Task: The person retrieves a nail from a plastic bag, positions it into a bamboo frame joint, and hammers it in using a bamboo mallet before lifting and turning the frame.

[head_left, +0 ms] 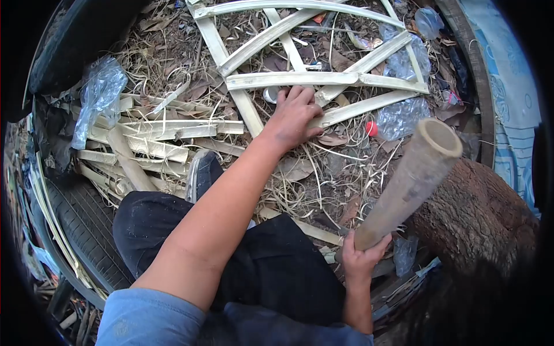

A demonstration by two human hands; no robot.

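My left hand (293,116) reaches forward to a frame of pale, crossed bamboo strips (294,79) on the ground. Its fingers are curled, with the end of a lower slanting bamboo strip (369,107) between thumb and fingers. A small round whitish object (270,94) lies beside the fingertips, partly covered. At the right, my right hand (362,259) is wrapped around the lower end of a thick bamboo tube (407,184). The tube tilts up to the right, its hollow rim facing the camera. The palm side of the left hand is hidden.
Split bamboo pieces (167,130) are heaped at the left beside a tire (86,222). A thick log (473,213) lies at the right. Clear plastic bags (103,95), a red cap (371,128), dry leaves and thin shavings litter the ground. My shoe (199,173) rests near the heap.
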